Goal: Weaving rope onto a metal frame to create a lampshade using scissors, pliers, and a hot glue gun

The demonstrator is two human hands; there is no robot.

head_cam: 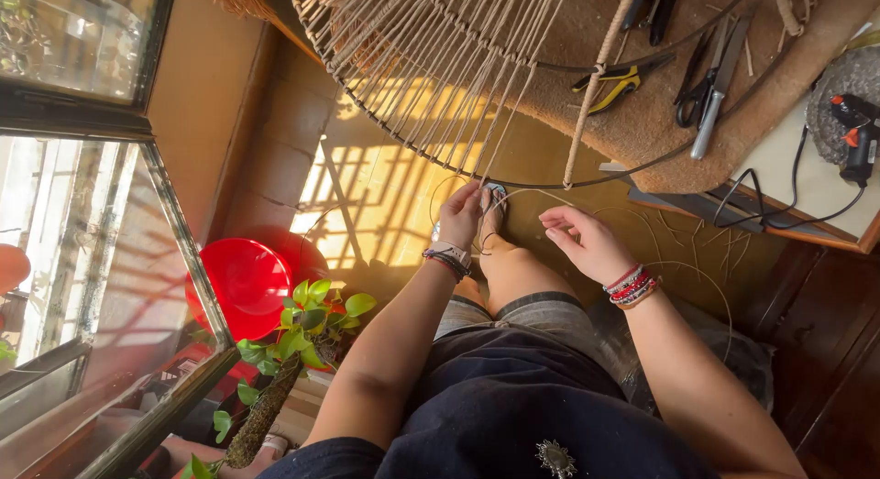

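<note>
1. Looking down, head view: left hand [461,215] sits just below the dark metal hoop [431,154], fingers curled round a thin cord [513,193]; the grip point itself is hidden behind the knuckles.
2. Right hand [587,245] is below the hoop and apart from the left hand, palm up, fingers loose; whether the cord touches it, cannot tell.
3. Hoop is strung with tan cords [440,66]; its upper part is cut off by the frame edge.
4. Right of the hoop, on a brown mat [642,131]: yellow-handled cutters [616,83], scissors [701,89].
5. Glue gun [854,135] is further right, partly cropped.
6. Red bowl [246,285] and leafy plant [307,328] are below-left of the hoop.
</note>
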